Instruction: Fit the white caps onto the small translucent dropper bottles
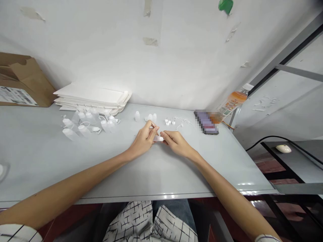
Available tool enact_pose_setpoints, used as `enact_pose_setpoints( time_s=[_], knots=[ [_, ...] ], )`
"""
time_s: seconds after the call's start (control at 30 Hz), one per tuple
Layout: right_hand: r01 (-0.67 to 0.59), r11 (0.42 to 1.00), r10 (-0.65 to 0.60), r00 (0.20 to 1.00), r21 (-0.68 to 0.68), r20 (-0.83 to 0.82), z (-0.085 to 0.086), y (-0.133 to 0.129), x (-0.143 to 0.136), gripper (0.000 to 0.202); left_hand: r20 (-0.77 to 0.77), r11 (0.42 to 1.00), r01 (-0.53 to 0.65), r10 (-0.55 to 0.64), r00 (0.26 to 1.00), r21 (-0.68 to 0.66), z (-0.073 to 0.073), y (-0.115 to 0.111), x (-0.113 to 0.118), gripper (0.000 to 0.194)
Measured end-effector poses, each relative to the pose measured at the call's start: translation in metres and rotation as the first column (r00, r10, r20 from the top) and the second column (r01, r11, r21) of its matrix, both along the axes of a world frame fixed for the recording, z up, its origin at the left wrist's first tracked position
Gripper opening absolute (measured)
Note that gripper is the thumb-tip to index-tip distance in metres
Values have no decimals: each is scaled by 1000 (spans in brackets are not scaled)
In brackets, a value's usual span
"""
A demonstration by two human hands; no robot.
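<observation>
- Bottles in a cluster at the left of the table, several with white tops and some with looped straps, look to be the finished share, though whether each is complete is too small to tell.
- Near the wall, a lone bottle stands upright, with a further small group just right of it; these seem to be awaiting attention.
- Loose white caps and thin looped strips lie beyond the right hand, so parts appear to remain unused and the work looks partway through.
- One small bottle is between the hands, above the table and lying nearly sideways, its white end toward the right; this piece seems unfinished.
- Fingers of the left hand are closed around its body, at the clear end.
- Right thumb and fingertips pinch at the white end; their exact contact underneath is hidden.
</observation>
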State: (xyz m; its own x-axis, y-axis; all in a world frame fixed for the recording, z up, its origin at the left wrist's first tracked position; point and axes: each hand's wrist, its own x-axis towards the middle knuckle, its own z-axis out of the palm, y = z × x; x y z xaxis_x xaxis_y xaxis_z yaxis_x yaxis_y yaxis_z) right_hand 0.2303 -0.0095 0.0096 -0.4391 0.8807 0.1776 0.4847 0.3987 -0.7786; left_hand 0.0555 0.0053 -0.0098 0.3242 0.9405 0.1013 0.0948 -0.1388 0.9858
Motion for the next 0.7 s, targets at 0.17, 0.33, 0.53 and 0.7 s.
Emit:
enact_pose_setpoints(
  time_s=[0.17,0.33,0.53,0.7],
  knots=[
    [23,993,-31,997,114,71,6,-2,4,31,61,996,-23,28,998,-90,5,3,1,27],
    [-45,999,44,999,-1,-31,5,-6,0,34,-59,985,-94,103,993,142,10,-2,0,22],
    [-194,913,53,929,-360,-366,2,-7,-9,43,-189,872,-122,236,953,475,12,-8,-4,12],
    [21,1000,-16,982,23,-190,0,-11,-10,35,-87,948,-143,174,981,285,17,-5,-2,21]
  ],
)
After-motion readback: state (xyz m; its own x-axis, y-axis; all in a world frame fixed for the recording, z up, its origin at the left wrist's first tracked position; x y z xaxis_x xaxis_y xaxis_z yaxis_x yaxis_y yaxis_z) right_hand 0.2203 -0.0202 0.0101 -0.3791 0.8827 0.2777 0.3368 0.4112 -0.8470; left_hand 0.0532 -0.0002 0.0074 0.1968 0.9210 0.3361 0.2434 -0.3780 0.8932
